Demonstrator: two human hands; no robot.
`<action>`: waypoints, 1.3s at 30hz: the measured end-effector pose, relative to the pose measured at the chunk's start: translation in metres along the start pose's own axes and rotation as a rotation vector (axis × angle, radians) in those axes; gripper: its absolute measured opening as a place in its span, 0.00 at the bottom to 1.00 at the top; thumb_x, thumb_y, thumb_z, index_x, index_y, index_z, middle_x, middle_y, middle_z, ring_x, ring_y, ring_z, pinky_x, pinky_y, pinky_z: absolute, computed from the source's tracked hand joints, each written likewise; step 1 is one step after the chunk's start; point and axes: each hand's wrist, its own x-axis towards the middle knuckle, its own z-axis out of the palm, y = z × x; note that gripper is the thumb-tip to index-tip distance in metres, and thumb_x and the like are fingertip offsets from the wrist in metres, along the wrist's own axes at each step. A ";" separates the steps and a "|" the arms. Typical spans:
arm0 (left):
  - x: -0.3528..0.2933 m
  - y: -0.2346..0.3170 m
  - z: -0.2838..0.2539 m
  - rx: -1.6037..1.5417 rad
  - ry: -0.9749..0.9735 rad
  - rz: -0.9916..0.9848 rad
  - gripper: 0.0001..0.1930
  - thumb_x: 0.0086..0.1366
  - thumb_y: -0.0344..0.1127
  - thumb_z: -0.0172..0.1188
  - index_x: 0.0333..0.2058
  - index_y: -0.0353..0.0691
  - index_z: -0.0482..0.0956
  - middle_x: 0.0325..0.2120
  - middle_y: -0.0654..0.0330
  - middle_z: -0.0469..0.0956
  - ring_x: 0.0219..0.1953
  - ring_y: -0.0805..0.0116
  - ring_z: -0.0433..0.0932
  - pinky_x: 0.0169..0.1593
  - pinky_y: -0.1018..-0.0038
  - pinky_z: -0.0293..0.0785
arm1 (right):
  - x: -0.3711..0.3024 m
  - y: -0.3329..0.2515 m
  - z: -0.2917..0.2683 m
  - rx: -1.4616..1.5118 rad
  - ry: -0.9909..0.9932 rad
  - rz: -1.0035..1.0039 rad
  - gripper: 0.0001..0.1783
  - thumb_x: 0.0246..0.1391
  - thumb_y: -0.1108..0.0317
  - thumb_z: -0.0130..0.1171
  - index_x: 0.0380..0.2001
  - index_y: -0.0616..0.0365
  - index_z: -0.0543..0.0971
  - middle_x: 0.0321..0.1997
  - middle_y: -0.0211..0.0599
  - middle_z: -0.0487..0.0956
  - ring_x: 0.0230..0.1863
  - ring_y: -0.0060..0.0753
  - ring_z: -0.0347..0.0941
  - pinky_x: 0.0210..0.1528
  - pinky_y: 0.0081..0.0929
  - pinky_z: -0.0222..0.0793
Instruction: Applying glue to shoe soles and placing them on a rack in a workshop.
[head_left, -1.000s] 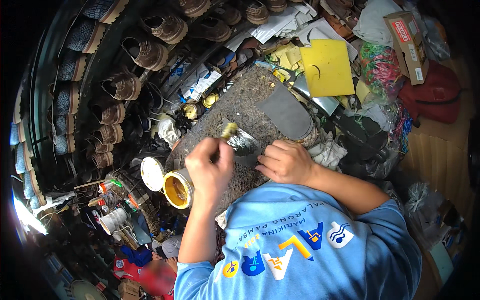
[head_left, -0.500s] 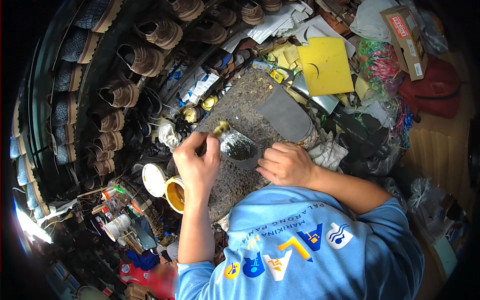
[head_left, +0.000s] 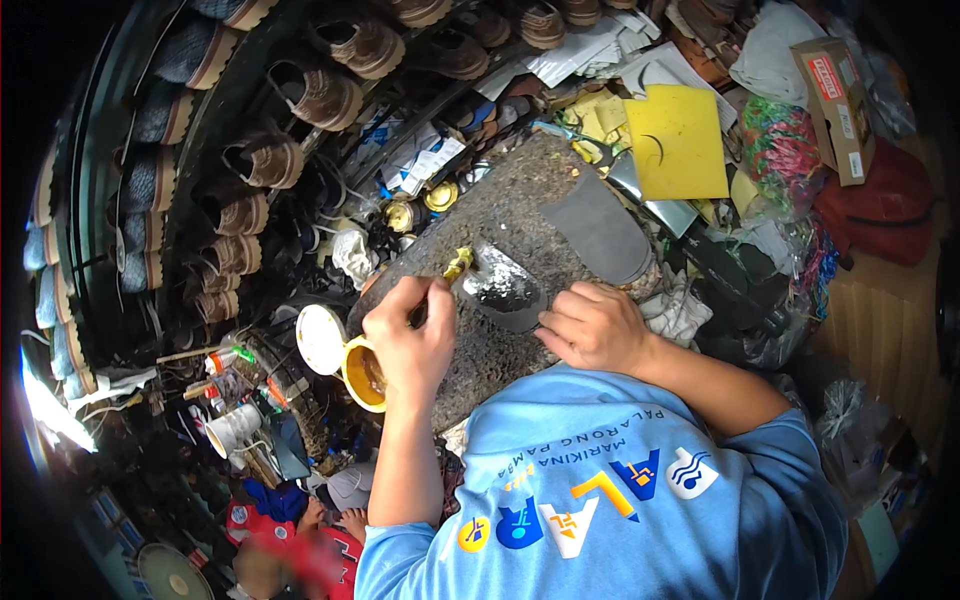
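My left hand [head_left: 412, 330] is closed around the handle of a brush [head_left: 458, 264] with yellowish, glue-smeared bristles. The bristle end is at the left edge of a dark sole-shaped piece [head_left: 505, 283], whose surface is wet and shiny. My right hand [head_left: 595, 328] has its fingers curled at that piece's near right edge, the fingertips pressing or pinching it. Beyond it lies a second grey sole-shaped piece [head_left: 603, 232], dull and dry-looking. Both rest on a rough dark work block [head_left: 450, 345]. Beside my left wrist is an uncapped yellow tub [head_left: 363, 378] with brownish contents.
A round white lid [head_left: 321, 340] leans by the tub. Racks of brown shoes [head_left: 315, 92] curve along the left. Yellow sheet [head_left: 678, 143], papers, a cardboard box [head_left: 835, 110] and a red bag [head_left: 878, 205] lie at the far right. Another person's red clothing [head_left: 310, 560] shows lower left.
The whole view has shifted, so the scene sits farther right and slightly lower. The brush has moved slightly left relative to the shiny piece; my right hand stays at its edge.
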 end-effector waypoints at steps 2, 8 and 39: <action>-0.006 -0.002 -0.004 0.019 -0.046 0.018 0.08 0.61 0.30 0.62 0.27 0.30 0.82 0.17 0.50 0.77 0.20 0.68 0.76 0.30 0.69 0.72 | 0.000 -0.001 0.001 0.003 -0.002 -0.006 0.09 0.43 0.67 0.74 0.28 0.56 0.85 0.25 0.29 0.73 0.28 0.33 0.71 0.29 0.31 0.70; -0.019 -0.014 -0.005 0.020 0.079 -0.002 0.08 0.61 0.30 0.63 0.26 0.31 0.81 0.17 0.48 0.77 0.19 0.60 0.78 0.29 0.68 0.73 | 0.001 -0.006 0.002 -0.010 -0.034 0.000 0.07 0.45 0.67 0.71 0.27 0.56 0.84 0.26 0.30 0.73 0.30 0.34 0.72 0.32 0.31 0.72; -0.042 0.006 0.004 -0.189 -0.254 0.293 0.05 0.57 0.27 0.62 0.29 0.31 0.84 0.21 0.53 0.80 0.24 0.66 0.80 0.32 0.70 0.74 | -0.010 -0.003 -0.012 0.317 0.234 0.376 0.08 0.64 0.72 0.61 0.42 0.65 0.84 0.34 0.40 0.78 0.30 0.31 0.74 0.34 0.25 0.71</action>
